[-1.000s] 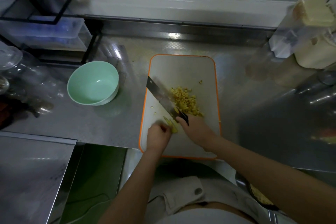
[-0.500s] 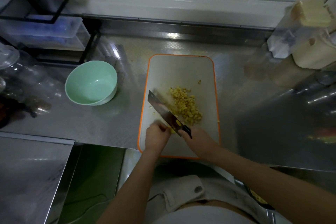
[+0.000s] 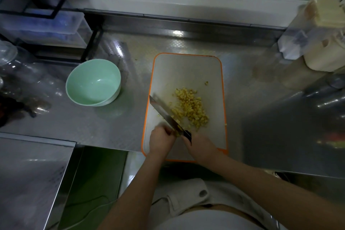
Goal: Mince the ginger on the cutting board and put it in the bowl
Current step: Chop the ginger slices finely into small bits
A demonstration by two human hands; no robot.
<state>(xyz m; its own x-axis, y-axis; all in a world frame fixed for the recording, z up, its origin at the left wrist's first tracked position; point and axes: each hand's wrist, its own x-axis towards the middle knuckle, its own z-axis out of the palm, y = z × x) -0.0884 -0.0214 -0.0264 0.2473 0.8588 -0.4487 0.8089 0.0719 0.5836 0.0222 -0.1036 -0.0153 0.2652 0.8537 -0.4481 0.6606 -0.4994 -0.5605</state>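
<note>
A white cutting board with an orange rim (image 3: 186, 69) lies on the steel counter. A heap of yellow minced ginger (image 3: 192, 107) sits in its middle. My right hand (image 3: 200, 146) grips the dark handle of a knife (image 3: 164, 113), whose blade slants up to the left beside the heap. My left hand (image 3: 161, 140) has its fingers curled on a few uncut ginger strips right at the blade's heel; the strips are mostly hidden. The mint-green bowl (image 3: 93, 82) stands to the left of the board, with nothing in it.
A black wire rack with clear plastic boxes (image 3: 43, 28) fills the back left. Clear jars (image 3: 11, 73) stand at the far left. A pale container (image 3: 324, 46) and steel items sit at the right. One ginger crumb (image 3: 206, 82) lies apart on the board.
The knife has chopped down and shifted toward the board's left edge. Both hands slid slightly nearer the front of the board; the ginger heap has grown a little on its left.
</note>
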